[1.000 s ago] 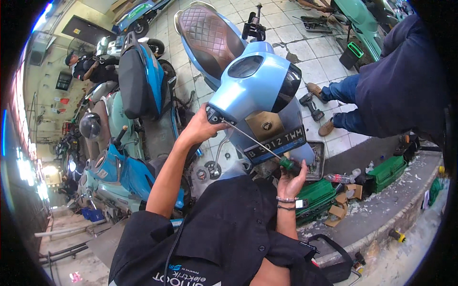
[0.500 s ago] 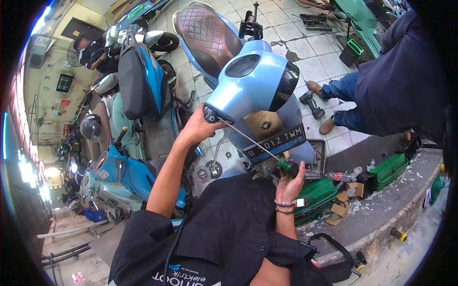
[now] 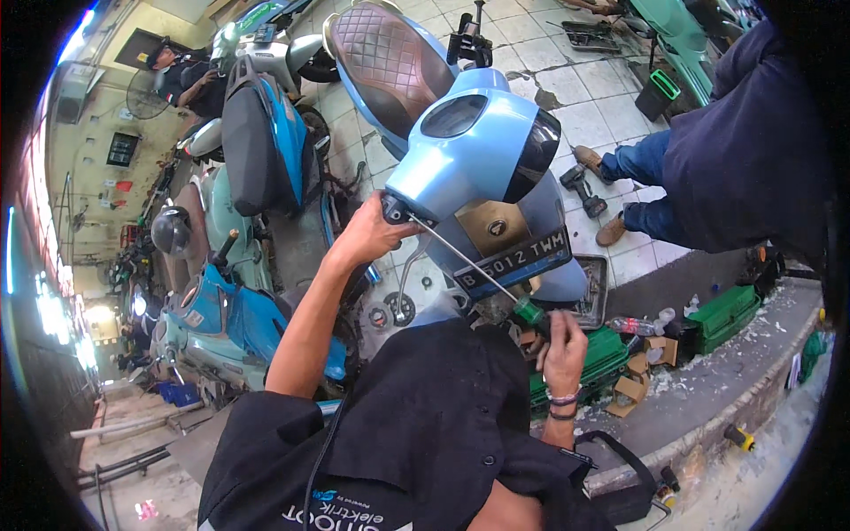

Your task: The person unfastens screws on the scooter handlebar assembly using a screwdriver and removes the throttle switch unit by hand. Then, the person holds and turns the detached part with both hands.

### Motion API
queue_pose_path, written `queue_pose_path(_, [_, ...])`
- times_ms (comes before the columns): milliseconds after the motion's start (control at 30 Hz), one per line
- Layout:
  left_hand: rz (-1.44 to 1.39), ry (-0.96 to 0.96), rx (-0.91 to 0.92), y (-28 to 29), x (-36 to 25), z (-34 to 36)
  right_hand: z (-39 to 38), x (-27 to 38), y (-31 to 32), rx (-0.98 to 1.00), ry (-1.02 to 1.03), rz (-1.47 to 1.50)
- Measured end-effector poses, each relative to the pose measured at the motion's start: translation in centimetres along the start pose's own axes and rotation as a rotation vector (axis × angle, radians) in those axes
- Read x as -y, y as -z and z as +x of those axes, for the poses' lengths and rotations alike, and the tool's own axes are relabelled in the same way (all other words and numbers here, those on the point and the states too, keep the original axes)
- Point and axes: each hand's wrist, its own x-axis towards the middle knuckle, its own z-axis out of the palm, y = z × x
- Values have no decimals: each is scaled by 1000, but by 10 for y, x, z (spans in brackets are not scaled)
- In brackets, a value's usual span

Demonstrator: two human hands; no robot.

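The right hand (image 3: 561,358) has turned since a moment ago: its palm faced up then, and now its fingers are bunched on the butt of the screwdriver (image 3: 531,311), how tightly I cannot tell. The green-and-black handle lies just left of these fingers; its thin, straight metal shank slants up to the left hand (image 3: 370,234), whose fingers are clasped round the black handlebar housing (image 3: 395,210) beside the tip. Just beyond the left fingers is the light-blue scooter (image 3: 465,146), glossy and rounded. Beyond the right fingers, a cordless drill (image 3: 582,192) rests on chipped white floor tiles (image 3: 567,84); well beyond the left lies the scooter's quilted brown seat (image 3: 385,57)
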Motion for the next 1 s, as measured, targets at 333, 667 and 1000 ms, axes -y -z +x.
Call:
queue_pose_path(333, [-43,29,-19,-2,2,-2,8,4,3,3,-93,133])
queue_pose_path(667, [-72,52,-13,2,-15,-8,9,3,1,-33,106,-22])
queue_pose_path(1000, [-100,40,-5,-1,-15,-8,15,5,7,-7,73,-79])
